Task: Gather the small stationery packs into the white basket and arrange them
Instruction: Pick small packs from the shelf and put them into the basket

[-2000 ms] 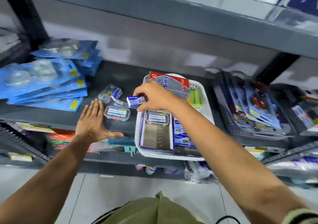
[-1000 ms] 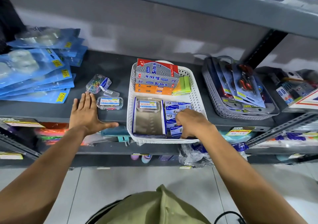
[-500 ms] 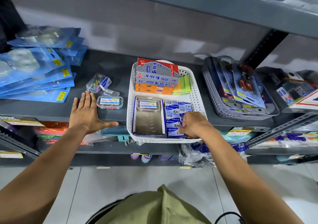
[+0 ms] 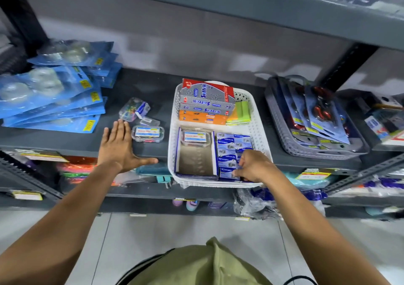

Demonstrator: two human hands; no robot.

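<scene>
The white basket stands on the dark shelf. Inside it, small blue packs lie in rows at the front right. A clear pin box rests on an open carton at the front left. Grey and orange boxes fill the back, with green notes beside them. My right hand is in the front right corner, fingertips pinching a small blue pack. My left hand lies flat on the shelf, fingers spread. Just right of it sit a clear pin box, a tiny clear case and a clip box.
A stack of blue blister packs lies at the shelf's left. A grey basket with scissor packs stands to the right of the white one. More goods fill the lower shelf. The shelf above overhangs.
My right hand brought a small blue pack from the shelf into the basket's front right corner and keeps shifting there. My left hand stayed flat on the shelf.
</scene>
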